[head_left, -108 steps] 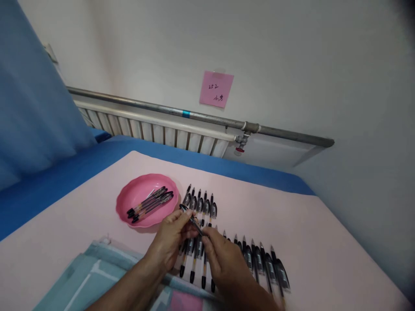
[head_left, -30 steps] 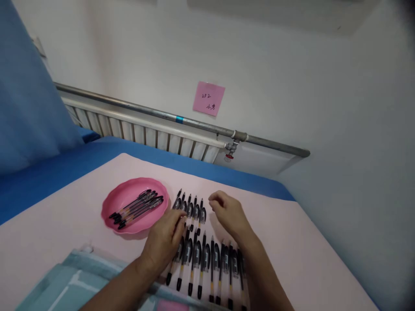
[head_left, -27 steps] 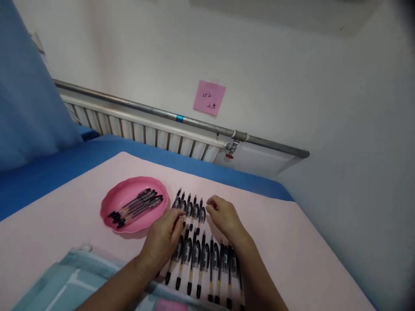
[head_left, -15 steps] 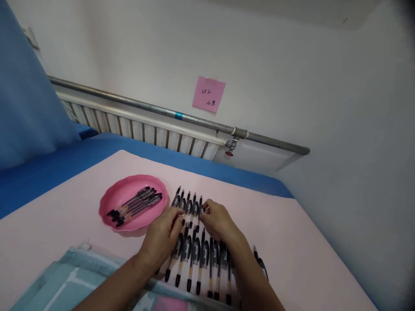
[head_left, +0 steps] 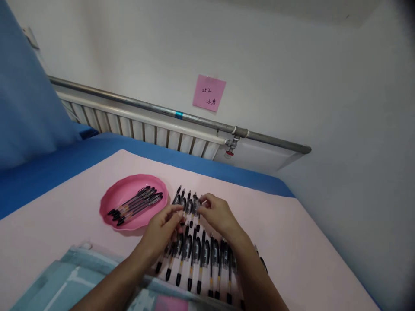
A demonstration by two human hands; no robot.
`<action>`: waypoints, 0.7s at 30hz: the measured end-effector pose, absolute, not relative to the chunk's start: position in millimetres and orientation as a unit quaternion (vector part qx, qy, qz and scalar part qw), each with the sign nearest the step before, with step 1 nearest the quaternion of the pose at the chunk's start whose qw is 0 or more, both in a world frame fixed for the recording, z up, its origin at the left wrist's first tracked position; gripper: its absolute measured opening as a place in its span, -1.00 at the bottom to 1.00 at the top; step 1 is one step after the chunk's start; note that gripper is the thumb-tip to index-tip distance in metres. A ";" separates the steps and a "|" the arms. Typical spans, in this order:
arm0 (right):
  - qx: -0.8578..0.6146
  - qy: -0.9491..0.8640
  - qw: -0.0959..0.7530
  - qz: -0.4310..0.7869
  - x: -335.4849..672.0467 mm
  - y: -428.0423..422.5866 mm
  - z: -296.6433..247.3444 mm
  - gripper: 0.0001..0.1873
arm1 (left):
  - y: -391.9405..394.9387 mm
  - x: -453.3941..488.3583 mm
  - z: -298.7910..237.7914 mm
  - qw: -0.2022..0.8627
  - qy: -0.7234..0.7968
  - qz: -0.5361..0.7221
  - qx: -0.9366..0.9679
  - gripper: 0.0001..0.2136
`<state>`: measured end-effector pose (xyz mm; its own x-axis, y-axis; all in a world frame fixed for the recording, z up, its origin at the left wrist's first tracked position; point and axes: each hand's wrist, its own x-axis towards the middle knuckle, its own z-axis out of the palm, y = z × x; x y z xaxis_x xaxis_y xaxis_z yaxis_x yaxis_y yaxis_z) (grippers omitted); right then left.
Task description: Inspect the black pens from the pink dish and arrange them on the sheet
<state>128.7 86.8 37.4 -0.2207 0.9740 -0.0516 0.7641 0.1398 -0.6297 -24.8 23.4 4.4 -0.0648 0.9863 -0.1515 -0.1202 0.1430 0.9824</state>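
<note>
Well, my right hand [head_left: 215,211] has thumb and forefinger drawn close together over the right end of the far row of gel pens [head_left: 189,206]; I can't tell whether they pinch anything. My left hand [head_left: 164,226] curls loosely at that row's eight o'clock, its grip partly hidden, so I can't tell if it's holding something. Towards six o'clock, the near row of gel pens [head_left: 196,248] lies with bare tips pointing to twelve, presumably so no pen crosses its neighbour. At ten, a pink scalloped dish [head_left: 103,203] holds capped pens [head_left: 138,205], its raised rim likely stopping them rolling. A teal cloth [head_left: 52,280] sits at seven; the pink mat [head_left: 272,224] underneath probably gives smooth footing.
</note>
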 end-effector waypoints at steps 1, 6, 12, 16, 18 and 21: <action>-0.558 -0.726 0.203 0.346 121.7 80.0 42.3 -0.84 | 24.0 -24.8 4.2 0.575 0.501 0.519 0.386 -0.67; -0.454 -0.731 0.242 0.448 98.4 59.0 50.6 -0.87 | 26.0 -26.2 3.2 0.627 0.428 0.553 0.343 -0.72; -0.591 -0.742 0.180 0.260 117.0 84.0 30.0 -0.92 | 29.9 -34.4 2.2 0.606 0.473 0.576 0.276 -0.74; -0.627 -0.755 0.081 0.175 125.7 93.1 14.3 -0.85 | 28.2 -34.4 1.9 0.610 0.473 0.559 0.304 -0.74; -0.629 -0.757 0.068 0.164 126.2 93.2 9.1 -0.79 | 26.6 -33.2 1.7 0.610 0.476 0.550 0.314 -0.75; -0.642 -0.746 0.076 0.158 127.6 94.3 4.8 -0.72 | 25.2 -32.9 3.0 0.611 0.474 0.552 0.312 -0.78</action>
